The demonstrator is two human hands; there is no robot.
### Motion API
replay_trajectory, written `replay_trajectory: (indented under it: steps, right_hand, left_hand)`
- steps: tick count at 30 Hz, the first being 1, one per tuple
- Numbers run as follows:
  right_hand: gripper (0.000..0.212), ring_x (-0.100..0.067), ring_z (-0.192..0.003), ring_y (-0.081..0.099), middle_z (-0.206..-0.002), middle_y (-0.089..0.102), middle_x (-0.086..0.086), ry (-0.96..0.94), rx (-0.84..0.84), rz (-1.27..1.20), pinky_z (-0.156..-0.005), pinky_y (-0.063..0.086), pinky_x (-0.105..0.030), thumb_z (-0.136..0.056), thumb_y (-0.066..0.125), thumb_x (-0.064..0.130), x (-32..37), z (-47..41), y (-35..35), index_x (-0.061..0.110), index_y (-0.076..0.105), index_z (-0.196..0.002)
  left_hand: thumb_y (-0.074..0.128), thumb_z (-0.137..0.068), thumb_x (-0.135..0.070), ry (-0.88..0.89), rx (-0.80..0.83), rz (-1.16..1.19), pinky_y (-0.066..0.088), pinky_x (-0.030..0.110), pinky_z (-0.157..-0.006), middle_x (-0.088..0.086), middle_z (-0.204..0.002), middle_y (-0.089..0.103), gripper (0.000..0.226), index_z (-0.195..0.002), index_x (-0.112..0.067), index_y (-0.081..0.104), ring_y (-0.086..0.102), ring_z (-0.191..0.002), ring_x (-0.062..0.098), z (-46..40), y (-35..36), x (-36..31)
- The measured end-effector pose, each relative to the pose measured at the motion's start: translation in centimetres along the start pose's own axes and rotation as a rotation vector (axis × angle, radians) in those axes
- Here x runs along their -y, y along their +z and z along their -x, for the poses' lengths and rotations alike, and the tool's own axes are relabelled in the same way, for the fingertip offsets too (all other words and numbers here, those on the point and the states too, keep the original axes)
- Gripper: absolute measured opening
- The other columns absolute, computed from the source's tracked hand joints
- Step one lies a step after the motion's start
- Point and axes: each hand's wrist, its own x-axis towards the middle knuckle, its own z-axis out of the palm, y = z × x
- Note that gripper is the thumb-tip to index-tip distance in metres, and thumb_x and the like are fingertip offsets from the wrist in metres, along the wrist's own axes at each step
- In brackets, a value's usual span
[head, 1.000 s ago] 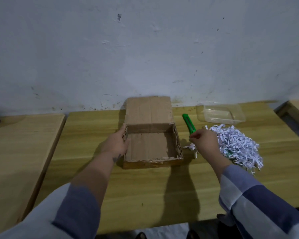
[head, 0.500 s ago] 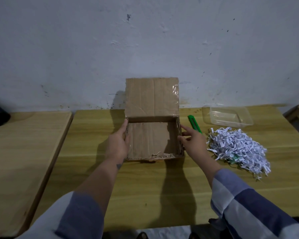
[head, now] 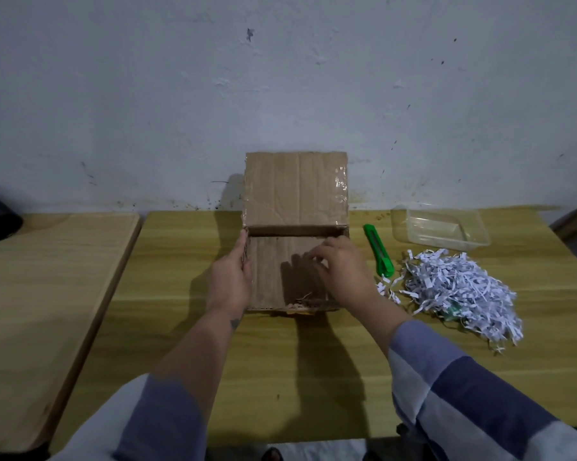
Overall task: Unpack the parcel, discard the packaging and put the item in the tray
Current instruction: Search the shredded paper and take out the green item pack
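While your left hand [head: 228,281] lies flat against the cardboard box [head: 280,277] at its left wall, your right hand [head: 338,271] reaches inside, fingers curled, holding nothing visible. Grip the light, stiff box by both side walls; something green lies in the shredded paper [head: 453,291].
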Motion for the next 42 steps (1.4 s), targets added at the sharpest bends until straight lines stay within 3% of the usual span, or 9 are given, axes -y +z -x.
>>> replay_trajectory:
  steps: [3,5,9,14,21,28,32,37,42]
  right_hand:
    - [0.022,-0.023,-0.099,0.063,-0.106,0.068,-0.005,-0.002,0.455,0.002,-0.087,0.048,-0.03,-0.085,0.064,0.012,0.9,-1.0,0.4,0.017,0.071,-0.105]
    - [0.027,-0.026,-0.105,0.061,-0.114,0.066,-0.007,-0.01,0.62,0.113,-0.092,0.049,-0.034,-0.086,0.062,0.011,0.6,-1.5,0.8,0.017,0.068,-0.111]
    - [0.03,-0.027,-0.106,0.06,-0.117,0.063,-0.008,-0.055,0.772,0.243,-0.092,0.049,-0.036,-0.085,0.06,0.008,-0.4,-2.1,1.6,0.018,0.066,-0.113]
    - [0.03,-0.025,-0.108,0.058,-0.12,0.06,-0.006,-0.121,0.8,0.302,-0.094,0.049,-0.036,-0.085,0.06,0.011,-0.9,-2.2,2.2,0.018,0.064,-0.114]
    - [0.021,-0.027,-0.107,0.054,-0.115,0.056,-0.008,-0.176,0.711,0.318,-0.09,0.049,-0.039,-0.086,0.061,0.023,-1.7,-2.2,2.0,0.021,0.068,-0.106]
    - [0.008,-0.011,-0.085,0.062,-0.091,0.071,-0.001,0.178,0.23,-0.221,-0.081,0.047,-0.02,-0.082,0.069,0.012,-1.4,-1.9,-0.6,0.011,0.073,-0.089]
    - [0.006,-0.003,-0.069,0.058,-0.077,0.066,0.004,0.349,-0.028,-0.301,-0.064,0.043,-0.003,-0.079,0.073,0.013,-3.4,-0.8,-2.6,0.01,0.074,-0.084]
    - [0.008,-0.015,-0.076,0.062,-0.081,0.068,-0.004,0.573,-0.16,-0.296,-0.073,0.048,-0.024,-0.081,0.071,0.008,-7.1,1.7,-3.9,0.005,0.072,-0.088]
    - [0.019,-0.029,-0.085,0.068,-0.096,0.074,-0.014,0.631,-0.057,-0.026,-0.074,0.053,-0.032,-0.086,0.064,0.009,-10.2,5.1,-3.5,0.009,0.073,-0.103]
  left_hand:
    - [0.047,-0.099,-0.02,0.01,-0.009,-0.016,0.026,0.014,-0.035,-0.01,-0.067,0.051,0.054,-0.145,-0.041,0.028,0.043,-0.051,0.001,0.4,0.2,-0.5]
    - [0.047,-0.099,-0.02,0.017,-0.009,-0.008,0.029,0.013,-0.035,-0.011,-0.067,0.051,0.054,-0.145,-0.04,0.028,0.044,-0.051,0.001,0.5,0.2,-0.5]
    - [0.048,-0.099,-0.017,0.041,-0.002,-0.001,0.037,0.011,-0.04,-0.009,-0.069,0.053,0.055,-0.145,-0.039,0.027,0.046,-0.053,0.003,0.6,0.2,-0.1]
    - [0.049,-0.098,-0.016,0.041,-0.001,0.022,0.036,0.013,-0.043,-0.004,-0.072,0.059,0.058,-0.145,-0.042,0.027,0.049,-0.055,0.004,0.4,0.4,0.4]
    - [0.049,-0.098,-0.014,0.037,-0.011,0.042,0.04,0.015,-0.048,0.001,-0.074,0.062,0.058,-0.145,-0.041,0.028,0.05,-0.056,0.005,0.3,0.6,0.7]
    - [0.047,-0.099,-0.017,0.016,0.002,0.034,0.038,0.014,-0.04,-0.002,-0.073,0.06,0.055,-0.144,-0.042,0.028,0.05,-0.054,0.007,0.1,0.8,0.2]
    - [0.046,-0.1,-0.019,-0.004,0.014,-0.022,0.03,0.014,-0.035,-0.005,-0.064,0.053,0.053,-0.146,-0.04,0.028,0.041,-0.048,0.004,-0.2,0.9,-0.2]
    - [0.044,-0.1,-0.02,-0.011,0.047,-0.075,0.025,0.015,-0.033,-0.007,-0.062,0.052,0.052,-0.146,-0.04,0.028,0.044,-0.049,0.007,-0.5,1.1,-0.3]
    - [0.044,-0.1,-0.02,-0.032,0.149,-0.171,0.034,0.023,-0.04,-0.002,-0.073,0.059,0.054,-0.147,-0.039,0.027,0.054,-0.057,0.015,-1.5,1.6,-0.1]
